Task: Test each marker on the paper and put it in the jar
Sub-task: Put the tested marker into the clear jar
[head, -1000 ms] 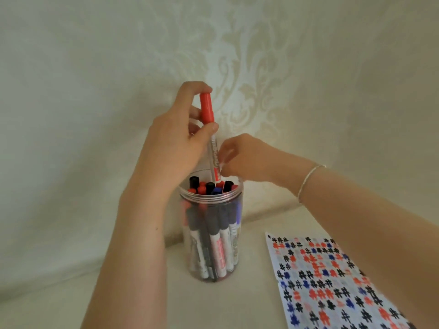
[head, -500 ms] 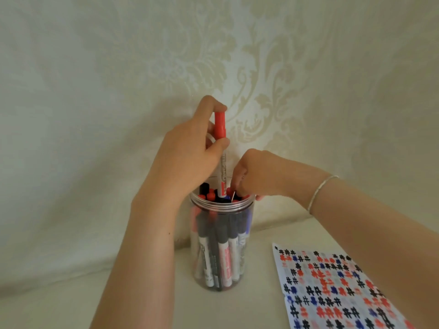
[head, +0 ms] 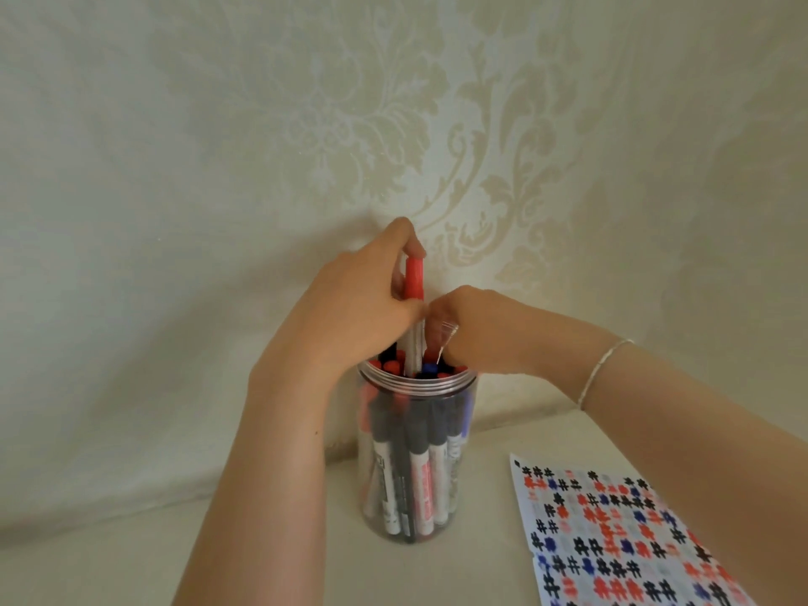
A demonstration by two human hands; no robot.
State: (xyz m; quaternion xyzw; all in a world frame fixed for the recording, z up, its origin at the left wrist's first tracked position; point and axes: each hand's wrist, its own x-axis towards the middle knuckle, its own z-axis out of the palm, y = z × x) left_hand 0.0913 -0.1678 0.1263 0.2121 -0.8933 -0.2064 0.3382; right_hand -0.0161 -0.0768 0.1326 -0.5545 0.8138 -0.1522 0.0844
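Behind, a pale damask wall [head: 218, 168] meets the cream counter [head: 481, 562]. Left hand [head: 350, 317] pinches the red marker [head: 413, 279] upright over the full jar [head: 415, 452]; right hand [head: 481, 330] curls at its rim, grip unclear. Marked paper [head: 612, 540] lies near right.

Red marker sinks deeper into the jar

The left hand [head: 354, 308] has come down with the red-capped marker [head: 413, 279], so that less of its white barrel shows above the jar [head: 417, 457] rim than a second ago, its lower end now in among the caps of the other markers [head: 419, 470]. The right hand [head: 476, 330] has dropped too, its curled fingers now at the jar mouth, touching the left thumb.
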